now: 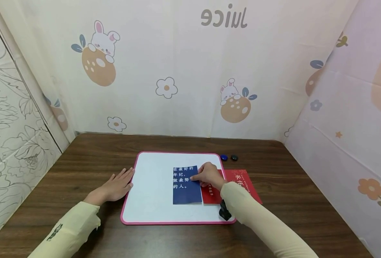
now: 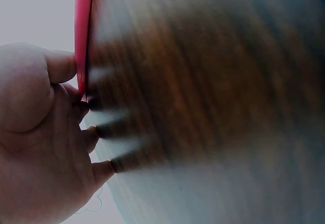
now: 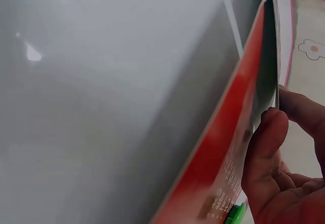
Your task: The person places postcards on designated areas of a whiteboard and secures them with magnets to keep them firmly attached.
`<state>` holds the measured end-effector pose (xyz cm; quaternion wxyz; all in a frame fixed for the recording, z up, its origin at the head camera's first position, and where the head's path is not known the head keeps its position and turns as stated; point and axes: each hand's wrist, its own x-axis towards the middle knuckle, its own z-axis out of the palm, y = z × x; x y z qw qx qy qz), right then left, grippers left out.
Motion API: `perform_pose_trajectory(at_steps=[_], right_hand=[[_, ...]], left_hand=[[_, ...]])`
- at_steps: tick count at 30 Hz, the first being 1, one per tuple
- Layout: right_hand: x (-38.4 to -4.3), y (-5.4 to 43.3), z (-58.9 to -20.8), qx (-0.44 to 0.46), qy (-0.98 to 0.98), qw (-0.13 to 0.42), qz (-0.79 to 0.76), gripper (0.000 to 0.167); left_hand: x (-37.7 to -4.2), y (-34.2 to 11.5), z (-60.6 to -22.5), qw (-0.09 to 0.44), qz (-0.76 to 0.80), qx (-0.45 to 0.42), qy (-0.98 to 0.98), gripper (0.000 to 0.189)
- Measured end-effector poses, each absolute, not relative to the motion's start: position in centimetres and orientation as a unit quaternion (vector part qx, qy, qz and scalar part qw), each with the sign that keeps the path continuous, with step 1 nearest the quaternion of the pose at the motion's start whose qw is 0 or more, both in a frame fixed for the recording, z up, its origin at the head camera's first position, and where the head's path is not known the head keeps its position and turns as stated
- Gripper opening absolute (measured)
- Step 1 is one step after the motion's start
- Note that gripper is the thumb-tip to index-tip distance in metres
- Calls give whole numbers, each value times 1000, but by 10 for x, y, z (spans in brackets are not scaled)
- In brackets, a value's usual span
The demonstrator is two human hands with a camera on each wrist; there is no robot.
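Note:
A whiteboard (image 1: 151, 190) with a pink frame lies on the table. My right hand (image 1: 210, 175) pinches the right edge of a dark blue card (image 1: 187, 195) printed with white characters, over the board. In the right wrist view, thumb and finger hold a thin sheet seen edge-on. A red card (image 1: 212, 197) with white print lies beside the blue one, partly hidden by my right hand. My left hand (image 1: 117, 184) lies with fingers extended at the board's left edge, thumb against the pink frame (image 2: 84, 26) in the left wrist view.
Another red sheet (image 1: 239, 175) lies at the board's right side, partly covered by the right sleeve. A blue round magnet (image 1: 224, 157) and a black one (image 1: 234, 157) sit beyond the back right corner. A patterned curtain (image 1: 190, 107) borders the brown wooden table (image 1: 106, 154).

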<state>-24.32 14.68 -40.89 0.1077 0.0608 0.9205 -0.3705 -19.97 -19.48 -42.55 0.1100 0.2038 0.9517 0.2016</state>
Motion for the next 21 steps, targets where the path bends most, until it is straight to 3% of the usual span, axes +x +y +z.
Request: perform_pose_trajectory(at_steps=[21], right_hand=[[-242,143,-408,22,949,104,-298,32]], left_hand=[[-199,-194,-424,113,200,201,952,58]])
